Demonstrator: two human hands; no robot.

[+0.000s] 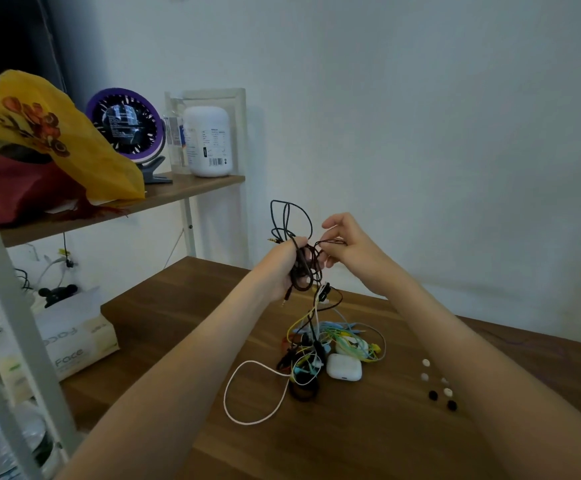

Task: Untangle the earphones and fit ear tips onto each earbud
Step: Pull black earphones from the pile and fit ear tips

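Forearms are reaching forward from the bottom of the head view, both raised above the wooden table [351, 441] and meeting in the middle of the frame. The left hand [284, 263] is turning its back toward the camera, with its fingers curling tightly round a bunched dark cable [303, 276]. Loops of that cable are standing up above the fist, and a gold plug is poking out to its left. The right hand [346, 244] is sitting just beside it, wrist bent and fingers curled, and is pinching a strand of the same cable that runs across from the left fist.

More of the bundle is hanging down from the hands into a pile of earphones [327, 344] on the table: yellow, blue, green and black cords knotted together. A white cord [244, 421] is looping out of the pile toward the left arm. A white case [344, 367] is lying against the pile's near edge. The ear tips [447, 391], some white and some black, are lying loose on the table well to the right of the pile, just beside the right forearm.
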